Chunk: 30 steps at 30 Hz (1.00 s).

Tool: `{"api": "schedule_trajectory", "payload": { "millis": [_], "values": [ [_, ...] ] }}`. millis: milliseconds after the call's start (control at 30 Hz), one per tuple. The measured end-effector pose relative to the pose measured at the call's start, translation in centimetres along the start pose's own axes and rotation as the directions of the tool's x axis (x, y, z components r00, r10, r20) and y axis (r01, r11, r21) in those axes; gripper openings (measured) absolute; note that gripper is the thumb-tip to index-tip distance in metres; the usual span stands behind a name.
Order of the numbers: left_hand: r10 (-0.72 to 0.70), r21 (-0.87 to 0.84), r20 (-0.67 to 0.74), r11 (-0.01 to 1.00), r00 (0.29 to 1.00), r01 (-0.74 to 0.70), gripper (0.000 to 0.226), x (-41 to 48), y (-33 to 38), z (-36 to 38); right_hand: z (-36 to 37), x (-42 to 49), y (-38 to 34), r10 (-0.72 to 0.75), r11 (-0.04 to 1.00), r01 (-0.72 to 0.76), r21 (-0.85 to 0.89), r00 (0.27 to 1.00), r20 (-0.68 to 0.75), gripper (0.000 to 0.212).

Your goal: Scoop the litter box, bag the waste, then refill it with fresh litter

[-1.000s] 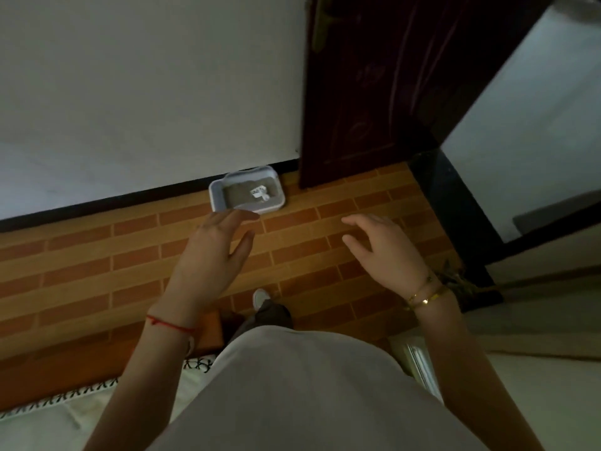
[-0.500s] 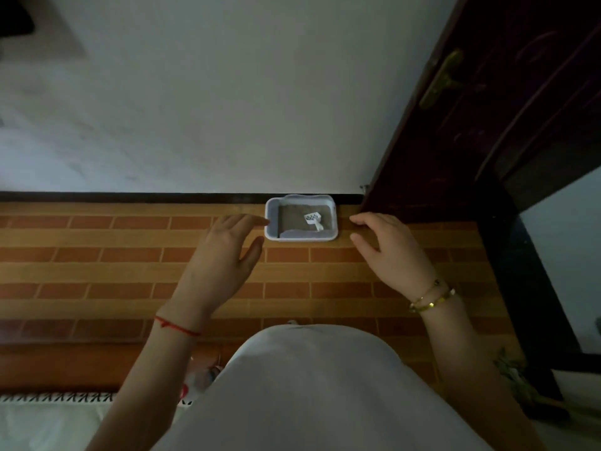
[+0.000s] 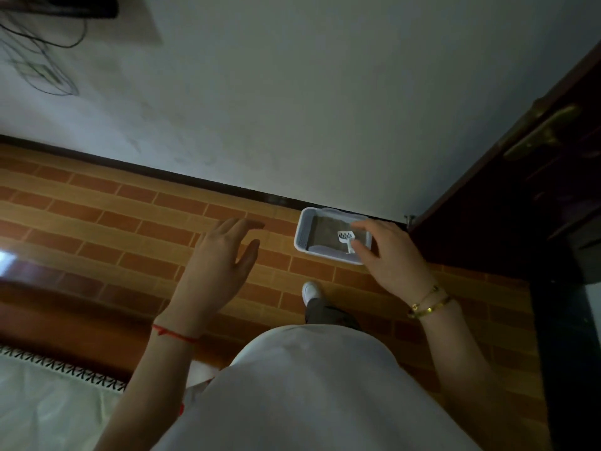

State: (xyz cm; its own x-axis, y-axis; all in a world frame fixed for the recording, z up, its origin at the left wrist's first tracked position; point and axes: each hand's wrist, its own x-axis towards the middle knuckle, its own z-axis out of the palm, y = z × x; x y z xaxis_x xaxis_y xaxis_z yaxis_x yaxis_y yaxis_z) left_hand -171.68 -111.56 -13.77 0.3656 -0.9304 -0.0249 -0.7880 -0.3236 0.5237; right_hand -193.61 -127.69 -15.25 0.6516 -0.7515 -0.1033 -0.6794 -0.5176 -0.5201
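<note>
Tiles [image 3: 130,229] in a brick pattern, orange-brown with paler bands, cover the floor and run up to a dark skirting [image 3: 195,182] at the foot of a plain pale wall [image 3: 292,92]. The room is dim. On the right a dark reddish door [image 3: 520,206] with a brass handle [image 3: 546,131] stands at an angle to the wall. The box [image 3: 300,236], white-rimmed and rectangular, sits on the floor against the skirting, just beside the door's lower edge. Grey litter [image 3: 325,227] lies in it, and a small white slotted scoop [image 3: 346,237] rests on the litter, handle towards the near side. The left hand [image 3: 218,265] is held flat over bare tiles left of the box, fingers straight and close together, thumb spread, holding nothing; a red string [image 3: 172,333] circles its wrist. The right hand [image 3: 390,255] overlaps the box's right end in the view, fingers loosely curved, forefinger and thumb apart with their tips just right of the scoop. Whether it touches box or scoop cannot be told, and nothing shows in its grip. Gold bangles [image 3: 429,304] sit on that wrist. A white shoe [image 3: 310,291] stands on the tiles near the box. At lower left lies a white rug [image 3: 48,402] with a black stitched border. High on the wall at upper left hang thin dark cables [image 3: 42,60], blurred.
</note>
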Motion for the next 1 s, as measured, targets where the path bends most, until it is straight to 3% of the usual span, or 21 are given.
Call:
{"api": "schedule_trajectory", "payload": {
  "millis": [533, 767, 1000],
  "values": [
    [-0.178, -0.014, -0.156, 0.984, 0.971, 0.178, 0.035, 12.6, -1.5, -1.8, -3.3, 20.6, -0.5, -0.261, 0.964, 0.265, -0.016, 0.956, 0.134, 0.036],
    [-0.177, -0.021, -0.142, 0.984, 0.974, 0.175, 0.035, 17.1, -5.8, -3.1, -1.7, 25.7, -2.3, -0.247, 0.967, 0.253, -0.015, 0.955, 0.163, 0.037],
    [0.000, 0.003, -0.046, 1.000, 0.999, 0.000, 0.032, 24.6, -12.8, -6.6, 1.2, 30.3, -6.3, -0.106, 0.994, 0.106, -0.001, 0.993, 0.056, 0.037]
  ]
}}
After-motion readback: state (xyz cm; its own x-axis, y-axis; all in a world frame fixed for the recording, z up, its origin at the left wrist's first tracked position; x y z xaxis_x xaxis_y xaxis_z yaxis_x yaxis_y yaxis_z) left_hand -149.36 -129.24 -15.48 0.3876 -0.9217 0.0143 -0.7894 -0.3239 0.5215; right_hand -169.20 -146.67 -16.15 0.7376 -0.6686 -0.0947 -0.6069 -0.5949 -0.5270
